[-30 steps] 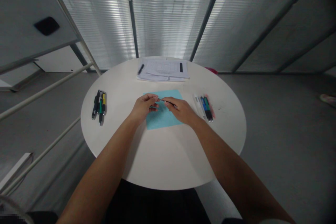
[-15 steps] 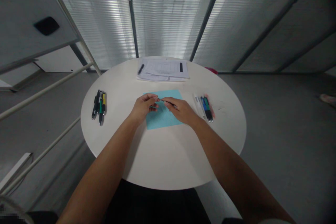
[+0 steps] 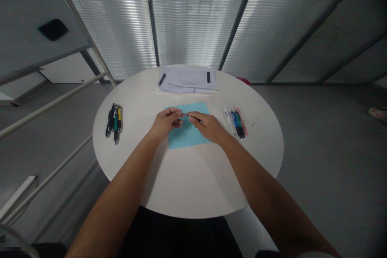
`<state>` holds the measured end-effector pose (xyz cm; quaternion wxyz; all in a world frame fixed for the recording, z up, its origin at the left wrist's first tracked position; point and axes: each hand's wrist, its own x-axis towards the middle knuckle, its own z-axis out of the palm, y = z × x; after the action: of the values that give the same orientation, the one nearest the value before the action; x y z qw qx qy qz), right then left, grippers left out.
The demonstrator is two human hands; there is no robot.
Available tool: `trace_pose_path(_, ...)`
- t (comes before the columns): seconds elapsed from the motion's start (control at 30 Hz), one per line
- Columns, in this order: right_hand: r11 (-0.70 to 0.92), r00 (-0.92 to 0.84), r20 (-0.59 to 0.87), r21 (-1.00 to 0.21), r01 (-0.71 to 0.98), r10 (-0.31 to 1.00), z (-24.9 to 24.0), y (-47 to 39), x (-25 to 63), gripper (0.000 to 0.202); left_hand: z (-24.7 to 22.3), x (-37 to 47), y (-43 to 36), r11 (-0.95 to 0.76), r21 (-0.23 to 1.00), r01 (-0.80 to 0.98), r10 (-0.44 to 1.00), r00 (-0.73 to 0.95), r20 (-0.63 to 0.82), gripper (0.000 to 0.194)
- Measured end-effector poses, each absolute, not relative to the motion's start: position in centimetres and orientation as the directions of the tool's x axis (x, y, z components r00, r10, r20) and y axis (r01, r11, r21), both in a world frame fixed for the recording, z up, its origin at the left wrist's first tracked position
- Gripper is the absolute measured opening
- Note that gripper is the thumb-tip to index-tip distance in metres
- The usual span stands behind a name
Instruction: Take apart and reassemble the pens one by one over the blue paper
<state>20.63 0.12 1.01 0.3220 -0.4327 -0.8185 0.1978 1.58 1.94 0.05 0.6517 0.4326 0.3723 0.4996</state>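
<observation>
Over a light blue sheet of paper (image 3: 192, 135) my two hands meet at the fingertips. My right hand (image 3: 208, 126) is closed around a slim dark pen (image 3: 195, 118), whose narrow end points left. My left hand (image 3: 166, 123) pinches at that end with thumb and forefinger; a small thin piece may be between them, but it is too small to make out. The other fingers of the left hand curl below. Part of the pen is hidden by the right hand's fingers.
Several pens (image 3: 116, 125) lie at the left of the round white table (image 3: 193, 185). More pens (image 3: 238, 125) and a white stick-like item (image 3: 229, 123) lie at the right. Stacked printed papers (image 3: 187, 80) with a dark pen (image 3: 162, 79) sit at the back. A metal rail (image 3: 54, 100) runs at left.
Almost nothing differs. Both hands stay in place over the blue paper, with at most a tiny shift of the fingertips at the pen's end.
</observation>
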Motion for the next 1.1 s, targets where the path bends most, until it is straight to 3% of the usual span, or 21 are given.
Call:
trace_pose_path(0.4, 0.554, -0.422, 0.363, -0.613, 0.564, 0.831, 1.03, 0.08, 20.67, 0.038, 0.49, 1.50, 1.87, 0.147, 0.904, -0.401, 0.974, 0.217, -0.062, 0.026)
trace_pose_path(1.1, 0.565, -0.440, 0.357, -0.581, 0.586, 0.824, 0.95, 0.22, 20.78, 0.036, 0.14, 1.69, 1.91, 0.151, 0.923, -0.354, 0.968, 0.244, -0.065, 0.027)
